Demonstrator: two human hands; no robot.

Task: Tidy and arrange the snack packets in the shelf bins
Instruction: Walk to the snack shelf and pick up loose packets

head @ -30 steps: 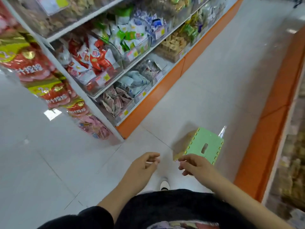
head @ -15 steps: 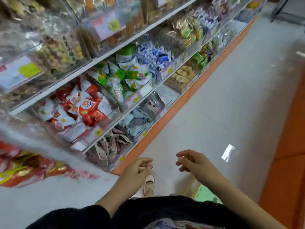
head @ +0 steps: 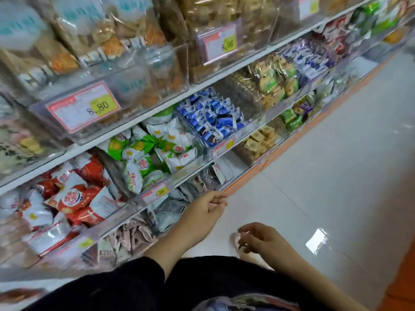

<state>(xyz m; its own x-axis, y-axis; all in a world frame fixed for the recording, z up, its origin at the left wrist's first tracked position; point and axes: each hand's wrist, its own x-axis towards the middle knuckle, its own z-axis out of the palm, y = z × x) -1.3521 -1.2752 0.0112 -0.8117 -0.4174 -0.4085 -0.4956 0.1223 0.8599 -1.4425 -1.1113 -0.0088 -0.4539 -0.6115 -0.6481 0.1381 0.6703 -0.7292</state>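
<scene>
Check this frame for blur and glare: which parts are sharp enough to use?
Head view: motion blur smears the red-and-white snack packets at lower left; the blue-and-white packets mid-shelf read clearer; a bright glare patch sits on the glossy pale floor; left hand and right hand are slightly soft but legible.

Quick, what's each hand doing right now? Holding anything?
Left hand: open, relaxed, holding nothing.
Right hand: open, loosely curled, holding nothing.
</scene>
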